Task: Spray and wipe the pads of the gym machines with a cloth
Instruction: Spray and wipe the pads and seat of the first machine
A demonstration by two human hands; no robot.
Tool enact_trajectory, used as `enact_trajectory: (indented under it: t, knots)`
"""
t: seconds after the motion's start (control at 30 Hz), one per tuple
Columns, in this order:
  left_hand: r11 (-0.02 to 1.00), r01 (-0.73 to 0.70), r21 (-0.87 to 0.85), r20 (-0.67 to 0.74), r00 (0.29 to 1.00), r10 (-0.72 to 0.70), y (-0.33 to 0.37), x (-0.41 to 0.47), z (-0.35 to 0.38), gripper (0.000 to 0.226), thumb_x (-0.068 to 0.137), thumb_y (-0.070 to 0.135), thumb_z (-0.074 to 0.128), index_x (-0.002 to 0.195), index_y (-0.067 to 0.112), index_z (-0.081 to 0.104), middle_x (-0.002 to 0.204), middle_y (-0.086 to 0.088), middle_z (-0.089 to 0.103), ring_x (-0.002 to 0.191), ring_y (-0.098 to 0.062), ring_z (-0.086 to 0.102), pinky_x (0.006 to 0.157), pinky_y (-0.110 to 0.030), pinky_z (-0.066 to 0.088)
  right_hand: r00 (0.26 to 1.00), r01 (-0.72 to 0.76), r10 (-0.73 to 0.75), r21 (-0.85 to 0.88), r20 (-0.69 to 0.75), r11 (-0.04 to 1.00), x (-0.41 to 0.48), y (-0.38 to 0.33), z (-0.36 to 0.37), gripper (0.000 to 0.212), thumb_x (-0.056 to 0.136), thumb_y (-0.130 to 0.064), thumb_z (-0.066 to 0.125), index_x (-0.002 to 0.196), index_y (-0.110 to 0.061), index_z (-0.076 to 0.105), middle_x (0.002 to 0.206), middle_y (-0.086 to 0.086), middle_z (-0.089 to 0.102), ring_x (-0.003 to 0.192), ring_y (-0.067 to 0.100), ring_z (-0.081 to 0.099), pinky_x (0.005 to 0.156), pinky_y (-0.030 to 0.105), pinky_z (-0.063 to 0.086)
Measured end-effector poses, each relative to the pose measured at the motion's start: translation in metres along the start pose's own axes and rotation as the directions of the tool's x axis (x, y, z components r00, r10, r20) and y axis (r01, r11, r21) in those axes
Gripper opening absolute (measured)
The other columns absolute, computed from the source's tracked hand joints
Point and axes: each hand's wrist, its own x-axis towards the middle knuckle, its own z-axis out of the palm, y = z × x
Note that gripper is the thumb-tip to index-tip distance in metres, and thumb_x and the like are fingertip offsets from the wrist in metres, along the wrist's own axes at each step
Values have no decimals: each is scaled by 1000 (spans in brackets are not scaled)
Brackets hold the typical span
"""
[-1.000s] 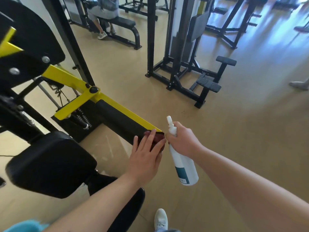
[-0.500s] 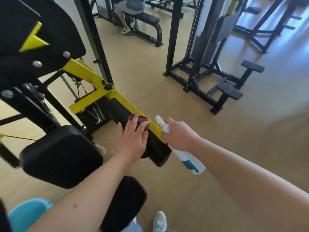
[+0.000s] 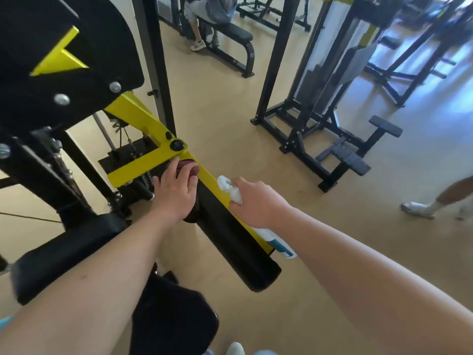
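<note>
A long black roller pad (image 3: 230, 242) runs along a yellow arm (image 3: 143, 119) of the machine. My left hand (image 3: 176, 193) presses a dark red cloth (image 3: 186, 166) flat onto the pad's upper end, close to the yellow joint; most of the cloth is hidden under my fingers. My right hand (image 3: 256, 201) grips a white spray bottle (image 3: 276, 243) by the neck, just right of the pad, with its nozzle pointing up and left and its body hanging down behind the pad's edge.
A black seat pad (image 3: 66, 254) lies at lower left and another black pad (image 3: 174, 319) below my arms. Black machine frames (image 3: 307, 119) stand ahead on the tan floor. A person sits on a bench (image 3: 230, 32) at the back; someone's leg (image 3: 435, 201) is at right.
My left hand slid the cloth up the roller pad from its lower end to the upper end by the yellow joint. My right hand followed with the bottle, which tilted further over.
</note>
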Motion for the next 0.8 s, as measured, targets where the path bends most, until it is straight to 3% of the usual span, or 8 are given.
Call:
enact_trajectory:
  t: [0.2,0.37,0.43,0.5,0.57,0.67,0.8]
  knots:
    - [996,-62,60,-62,996,66,2,-6,7,33,106,31,37,135,23,52,164,-13,26,143,-38,33,109,-63,33,998,59,-59,-39,15,997,25,-4,-2,56,95,-41,53,148,-31,39,98,2,65,86,26,65,77,44,60]
    - [993,-87,74,-73,993,93,27,-35,18,47,101,38,20,116,29,63,155,4,45,141,-29,36,109,-63,34,981,188,-185,-70,58,980,35,1,-3,55,96,-40,51,148,-28,39,101,3,64,92,29,65,80,43,58]
    - [992,-129,12,-116,985,130,41,-59,26,40,102,35,25,107,28,64,137,5,58,131,-27,44,106,-66,35,968,244,-239,-55,76,968,35,11,-3,56,98,-42,51,149,-26,38,103,2,61,98,32,65,80,41,55]
    - [990,-133,-40,-145,981,125,55,-82,38,38,103,33,29,110,24,66,136,5,61,132,-28,45,113,-68,27,953,294,-289,-48,87,955,32,25,-3,57,98,-46,51,149,-24,38,109,7,64,103,35,65,82,41,54]
    - [989,-108,-99,-150,984,92,70,-107,52,41,103,34,29,116,22,67,146,7,56,144,-22,36,125,-56,12,934,347,-342,-39,102,937,26,40,-3,57,98,-45,53,149,-24,38,111,10,65,105,37,64,79,40,51]
    - [977,-111,-181,-173,982,79,98,-146,70,36,105,32,33,111,24,68,146,12,54,147,-5,26,126,-31,1,899,425,-419,-22,129,905,12,60,-5,56,98,-38,53,149,-25,38,113,11,65,102,35,64,77,36,49]
    - [960,-138,-246,-165,981,99,133,-201,92,29,106,30,37,111,23,65,153,10,48,153,-9,21,125,-30,5,875,466,-459,-7,156,885,-3,78,-8,50,98,-34,52,145,-21,42,104,12,63,88,34,61,75,39,54]
